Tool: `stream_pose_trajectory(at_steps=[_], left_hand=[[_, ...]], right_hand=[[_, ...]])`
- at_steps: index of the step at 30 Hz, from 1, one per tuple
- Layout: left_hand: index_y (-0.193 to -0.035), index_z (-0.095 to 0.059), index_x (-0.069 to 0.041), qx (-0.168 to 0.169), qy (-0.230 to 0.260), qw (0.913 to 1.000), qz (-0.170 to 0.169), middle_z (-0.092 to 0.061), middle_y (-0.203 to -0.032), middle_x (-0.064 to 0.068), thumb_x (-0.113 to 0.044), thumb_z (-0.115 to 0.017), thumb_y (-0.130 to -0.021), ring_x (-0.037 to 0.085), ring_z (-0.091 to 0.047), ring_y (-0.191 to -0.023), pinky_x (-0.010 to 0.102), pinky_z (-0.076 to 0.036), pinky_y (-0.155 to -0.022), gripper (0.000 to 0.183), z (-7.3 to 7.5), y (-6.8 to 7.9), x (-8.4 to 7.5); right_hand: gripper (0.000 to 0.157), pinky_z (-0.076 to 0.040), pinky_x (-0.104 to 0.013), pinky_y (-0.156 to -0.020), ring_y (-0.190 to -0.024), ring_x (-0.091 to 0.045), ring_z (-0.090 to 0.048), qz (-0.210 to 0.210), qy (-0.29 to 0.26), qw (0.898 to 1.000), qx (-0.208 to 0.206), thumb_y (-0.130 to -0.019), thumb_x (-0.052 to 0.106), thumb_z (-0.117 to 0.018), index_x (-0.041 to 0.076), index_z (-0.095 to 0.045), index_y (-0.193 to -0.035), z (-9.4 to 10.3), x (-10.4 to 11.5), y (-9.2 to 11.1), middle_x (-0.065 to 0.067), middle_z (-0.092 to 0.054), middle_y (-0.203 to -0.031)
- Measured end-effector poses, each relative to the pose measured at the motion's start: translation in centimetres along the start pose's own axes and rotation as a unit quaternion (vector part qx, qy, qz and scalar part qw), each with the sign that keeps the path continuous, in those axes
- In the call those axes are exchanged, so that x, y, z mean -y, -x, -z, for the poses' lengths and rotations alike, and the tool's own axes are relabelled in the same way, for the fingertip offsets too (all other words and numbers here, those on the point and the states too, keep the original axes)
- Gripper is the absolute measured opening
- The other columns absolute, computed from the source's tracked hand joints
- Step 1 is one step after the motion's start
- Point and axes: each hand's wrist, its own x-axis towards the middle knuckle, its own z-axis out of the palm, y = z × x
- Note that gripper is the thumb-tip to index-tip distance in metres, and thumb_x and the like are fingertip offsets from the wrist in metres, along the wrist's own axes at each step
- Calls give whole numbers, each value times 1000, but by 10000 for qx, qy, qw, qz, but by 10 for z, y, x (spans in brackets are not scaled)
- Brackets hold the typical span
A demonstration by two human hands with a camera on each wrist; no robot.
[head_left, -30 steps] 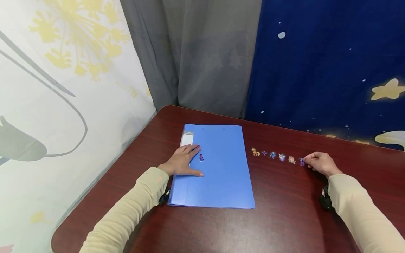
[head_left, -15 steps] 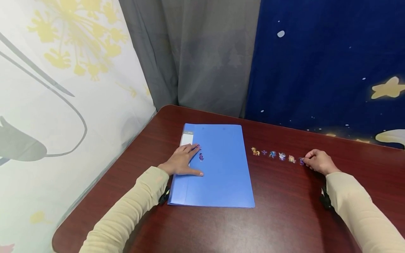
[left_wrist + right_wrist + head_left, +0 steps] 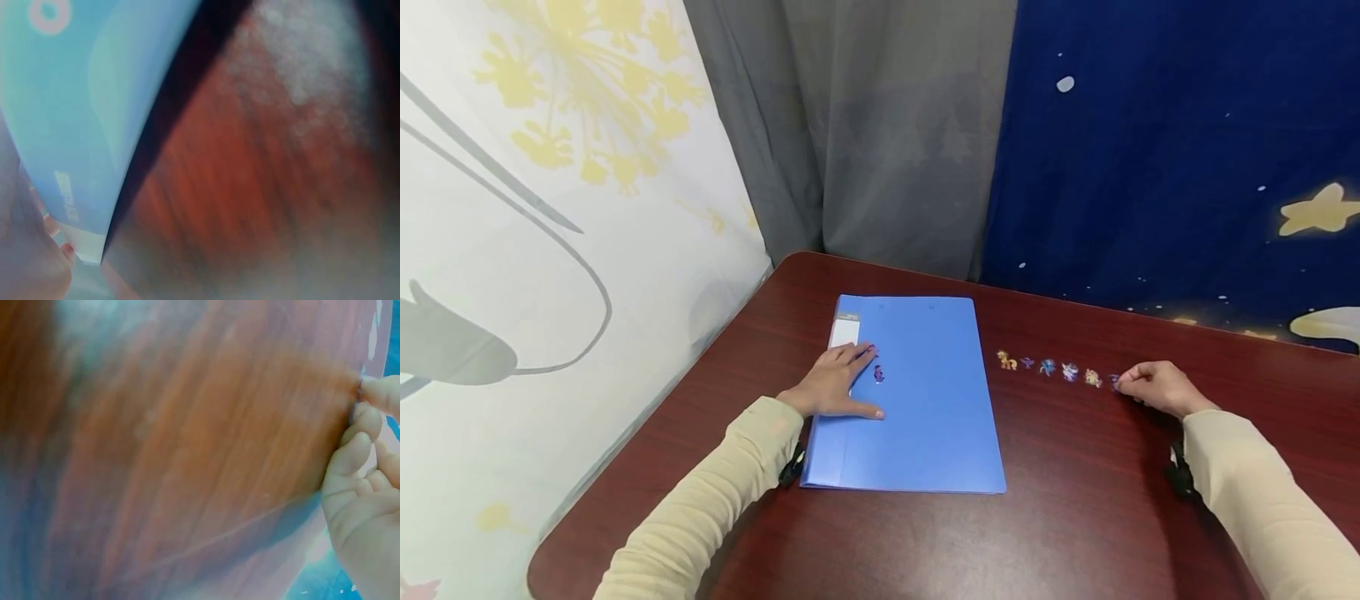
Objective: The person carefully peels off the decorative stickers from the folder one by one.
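My left hand (image 3: 831,387) rests with spread fingers on the left part of a blue folder (image 3: 932,417). A small purple pony sticker (image 3: 879,375) lies by its fingers, and a pinkish one (image 3: 872,352) is partly under the index fingertip. On the table to the right, my right hand (image 3: 1161,387) pinches a purple pony sticker (image 3: 1114,382), mostly hidden by the fingertips. It is at the end of a row holding an orange pony (image 3: 1006,361), a small purple figure (image 3: 1027,363), a blue pony (image 3: 1047,367), a white pony (image 3: 1070,372) and a yellow pony (image 3: 1092,378).
The dark red-brown table (image 3: 910,550) has a rounded left corner. Grey (image 3: 910,150) and starry blue (image 3: 1150,167) curtains hang behind it. A white patterned cloth (image 3: 625,300) hangs along the left side.
My right hand has shifted very slightly at the end sticker, and its fingers now cover more of it. The left hand has stayed in place on the folder.
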Motion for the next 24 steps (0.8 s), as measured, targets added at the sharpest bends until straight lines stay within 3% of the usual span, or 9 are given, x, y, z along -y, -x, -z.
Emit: stream_pose_trajectory(at_steps=[7, 14, 19, 24], left_hand=[[-142, -27, -9, -10, 26, 10000, -3, -24, -146, 10, -66, -62, -66, 30, -20, -131, 44, -12, -107, 101, -1, -1, 2], [-142, -27, -9, -73, -15, 10000, 26, -24, -145, 10, -65, -62, -66, 30, -20, -131, 44, -12, -107, 101, 0, -2, 1], [-142, -28, -8, -33, 58, 10000, 31, -25, -145, 11, -65, -62, -67, 31, -20, -131, 45, -13, -106, 100, -1, 0, 0], [-142, -27, -9, -3, 25, 10000, 88, -24, -145, 10, -64, -63, -67, 29, -20, -131, 44, -12, -106, 100, -1, 0, -3]], right_hand=[[23, -45, -26, -52, -57, -9, -50, 234, -512, 9976, -396, -88, 13, -55, -10, -58, -90, -5, 4, -4, 0, -59, -68], [25, -46, -23, -53, -58, -6, -53, 938, -1703, 9796, -505, -88, 6, -55, -18, -54, -96, -26, 45, -22, 0, -62, -72], [22, -47, -24, -58, -64, -12, -56, 1322, -1929, 9723, -33, -88, 4, -55, -16, -56, -98, -63, 88, -39, -18, -63, -86], [21, -47, -29, -61, -69, -18, -57, 1519, -1941, 9671, 626, -88, 9, -57, -10, -59, -97, -97, 134, -52, -20, -62, -85]])
